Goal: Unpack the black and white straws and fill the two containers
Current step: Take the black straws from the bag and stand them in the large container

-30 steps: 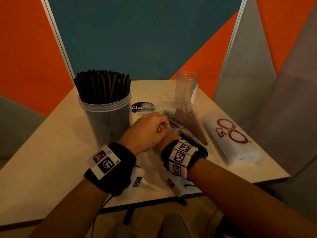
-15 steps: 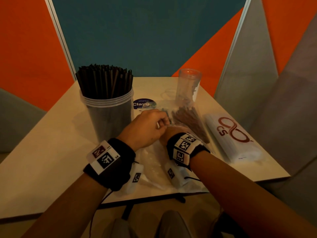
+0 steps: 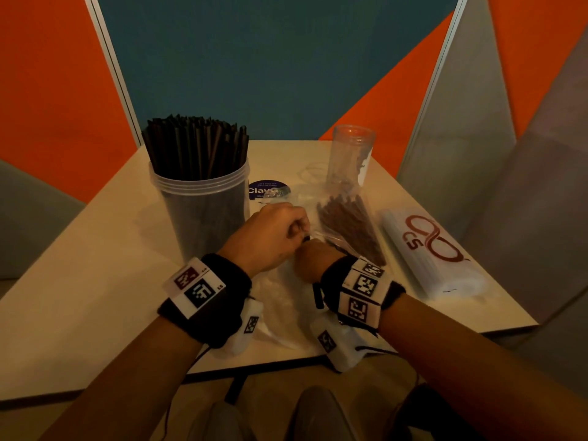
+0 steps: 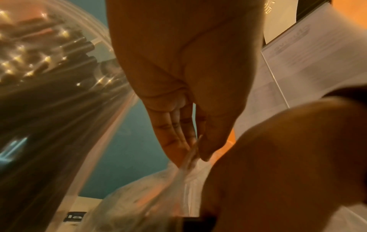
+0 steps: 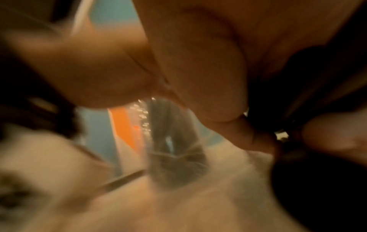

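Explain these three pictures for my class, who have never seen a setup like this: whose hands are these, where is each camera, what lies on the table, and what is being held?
No machine works here: a person uses two bare hands. The black wristbands with square markers carry small cameras. The wide picture comes from a camera on the person's head, looking down. The other two come from the wrists, looking along each hand, so they are close and blurry.

On the table stands a large clear container full of black straws. Behind it, to the right, stands a narrower clear container. Its contents are hard to make out. Beside it lie a clear bag of dark straws and a white printed packet.

The left hand pinches the clear bag's plastic, seen best from the left wrist. The right hand grips close beside it; what it holds is too blurred to tell.
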A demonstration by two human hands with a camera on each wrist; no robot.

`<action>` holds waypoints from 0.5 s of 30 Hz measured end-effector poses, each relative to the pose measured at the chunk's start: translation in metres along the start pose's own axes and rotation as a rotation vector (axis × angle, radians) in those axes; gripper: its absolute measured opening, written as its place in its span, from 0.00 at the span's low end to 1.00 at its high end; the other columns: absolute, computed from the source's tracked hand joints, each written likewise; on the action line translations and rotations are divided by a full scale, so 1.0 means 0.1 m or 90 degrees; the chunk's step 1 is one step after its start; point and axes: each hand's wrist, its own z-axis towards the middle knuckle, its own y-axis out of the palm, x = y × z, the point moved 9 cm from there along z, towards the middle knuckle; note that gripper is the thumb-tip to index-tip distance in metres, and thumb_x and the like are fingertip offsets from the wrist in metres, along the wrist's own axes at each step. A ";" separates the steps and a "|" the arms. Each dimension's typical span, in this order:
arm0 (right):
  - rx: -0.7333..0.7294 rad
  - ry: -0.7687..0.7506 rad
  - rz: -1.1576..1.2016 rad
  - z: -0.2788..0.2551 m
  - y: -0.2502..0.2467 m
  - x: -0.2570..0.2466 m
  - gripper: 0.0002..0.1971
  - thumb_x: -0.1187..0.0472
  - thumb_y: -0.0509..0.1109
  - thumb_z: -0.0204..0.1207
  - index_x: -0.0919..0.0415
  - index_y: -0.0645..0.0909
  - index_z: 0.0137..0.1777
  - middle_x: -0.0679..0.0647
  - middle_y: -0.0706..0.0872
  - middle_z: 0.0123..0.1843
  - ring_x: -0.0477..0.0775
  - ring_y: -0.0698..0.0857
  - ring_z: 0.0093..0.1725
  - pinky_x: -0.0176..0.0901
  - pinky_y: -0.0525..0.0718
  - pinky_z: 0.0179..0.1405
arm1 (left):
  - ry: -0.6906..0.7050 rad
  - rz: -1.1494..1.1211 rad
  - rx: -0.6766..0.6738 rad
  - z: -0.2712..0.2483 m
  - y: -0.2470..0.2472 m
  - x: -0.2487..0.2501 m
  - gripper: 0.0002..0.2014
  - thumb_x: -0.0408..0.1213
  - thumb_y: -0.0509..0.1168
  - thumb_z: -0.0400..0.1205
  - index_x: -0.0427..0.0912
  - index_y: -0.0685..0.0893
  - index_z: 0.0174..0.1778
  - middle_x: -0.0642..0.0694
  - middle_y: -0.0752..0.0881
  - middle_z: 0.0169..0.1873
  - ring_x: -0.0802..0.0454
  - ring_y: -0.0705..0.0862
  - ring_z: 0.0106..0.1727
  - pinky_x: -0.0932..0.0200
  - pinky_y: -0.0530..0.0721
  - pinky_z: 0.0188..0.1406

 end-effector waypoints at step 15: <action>-0.173 -0.029 0.299 -0.62 -0.13 0.11 0.07 0.64 0.64 0.80 0.68 0.79 0.51 0.66 0.87 0.49 0.64 0.88 0.45 0.53 0.88 0.48 | 0.084 0.110 -0.250 -0.29 0.47 0.08 0.46 0.52 0.77 0.69 0.57 0.59 0.80 0.53 0.48 0.82 0.54 0.39 0.82 0.48 0.42 0.79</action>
